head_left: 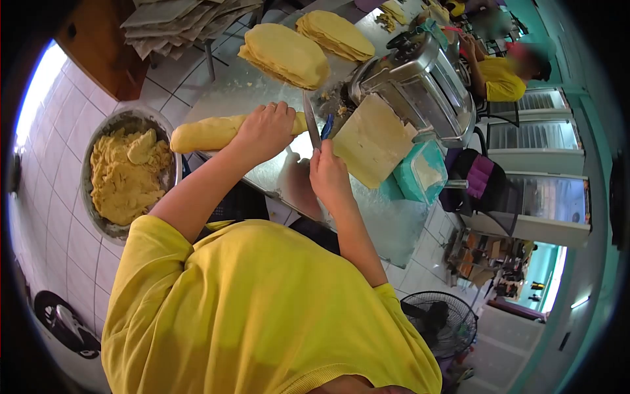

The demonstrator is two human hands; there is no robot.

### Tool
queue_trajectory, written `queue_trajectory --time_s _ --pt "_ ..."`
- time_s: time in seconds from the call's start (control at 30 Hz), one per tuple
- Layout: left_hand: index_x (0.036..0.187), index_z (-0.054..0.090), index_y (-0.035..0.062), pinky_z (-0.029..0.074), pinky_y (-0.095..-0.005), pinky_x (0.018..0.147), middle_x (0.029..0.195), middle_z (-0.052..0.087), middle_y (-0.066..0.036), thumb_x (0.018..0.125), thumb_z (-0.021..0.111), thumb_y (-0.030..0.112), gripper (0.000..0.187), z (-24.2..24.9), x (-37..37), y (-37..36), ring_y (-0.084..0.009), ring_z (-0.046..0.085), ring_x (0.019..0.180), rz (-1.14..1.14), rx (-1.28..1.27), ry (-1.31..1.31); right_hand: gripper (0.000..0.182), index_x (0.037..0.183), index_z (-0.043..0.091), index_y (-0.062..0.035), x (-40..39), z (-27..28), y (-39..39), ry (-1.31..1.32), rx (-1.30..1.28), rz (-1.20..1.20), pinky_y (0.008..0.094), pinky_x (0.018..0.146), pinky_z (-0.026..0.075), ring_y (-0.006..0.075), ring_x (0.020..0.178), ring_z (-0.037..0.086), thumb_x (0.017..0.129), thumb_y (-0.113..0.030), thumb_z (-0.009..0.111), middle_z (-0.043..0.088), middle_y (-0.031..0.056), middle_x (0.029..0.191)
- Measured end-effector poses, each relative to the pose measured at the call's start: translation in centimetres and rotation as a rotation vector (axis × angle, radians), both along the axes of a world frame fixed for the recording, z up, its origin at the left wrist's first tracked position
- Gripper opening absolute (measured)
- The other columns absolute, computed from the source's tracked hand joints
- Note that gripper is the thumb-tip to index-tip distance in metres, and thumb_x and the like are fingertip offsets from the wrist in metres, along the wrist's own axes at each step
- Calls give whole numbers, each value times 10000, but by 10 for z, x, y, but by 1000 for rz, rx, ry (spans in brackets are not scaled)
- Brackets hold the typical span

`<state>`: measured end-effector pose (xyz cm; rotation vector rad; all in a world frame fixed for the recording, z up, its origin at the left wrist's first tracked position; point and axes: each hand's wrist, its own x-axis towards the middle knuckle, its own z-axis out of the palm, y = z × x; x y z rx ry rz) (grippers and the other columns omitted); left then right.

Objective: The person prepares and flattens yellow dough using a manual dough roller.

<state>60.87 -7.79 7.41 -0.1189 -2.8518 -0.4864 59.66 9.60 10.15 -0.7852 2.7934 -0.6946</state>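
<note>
The dough roll [207, 133] lies at the near edge of the metal table [216, 98], and from my distant seat I see the left hand [266, 131] laid across it, fingers close together and curled over the top. I have the right hand [329, 176] wrapped around the knife [311, 118], its blade at the roll's end, though I cannot tell whether they touch; stacked dough sheets [283, 56] lie beyond.

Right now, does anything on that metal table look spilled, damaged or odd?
Mostly just messy: small scraps lie loose on the metal table between the machine and the knife in the right hand, looking like spilled dough. The tan sheet beside the machine has a ragged edge, so it may be torn or worn.
</note>
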Motion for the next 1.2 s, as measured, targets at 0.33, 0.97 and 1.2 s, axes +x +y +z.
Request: queue_trajectory --time_s 0.33,0.97,1.2 --pt "917 539 9 450 -345 778 898 543 -106 707 698 244 353 -5 1 -2 -249 557 889 4 -5 -6 174 908 416 20 -12 -5 -19 -26 287 70 491 625 487 404 706 611 881 -146 457 615 239 741" --pt "943 511 11 433 -351 793 904 554 -118 684 700 196 371 -6 18 -12 -266 567 886 37 -92 -50 187 895 411 22 8 25 -28 -28 253 49 468 631 498 391 696 620 884 -156 470 620 223 724" --pt "896 530 18 429 -343 764 870 560 -105 681 690 183 315 -3 17 -15 -252 567 862 14 -73 -9 134 884 422 16 -1 4 -40 -102 322 86 455 617 510 371 692 636 881 -119 425 621 223 716"
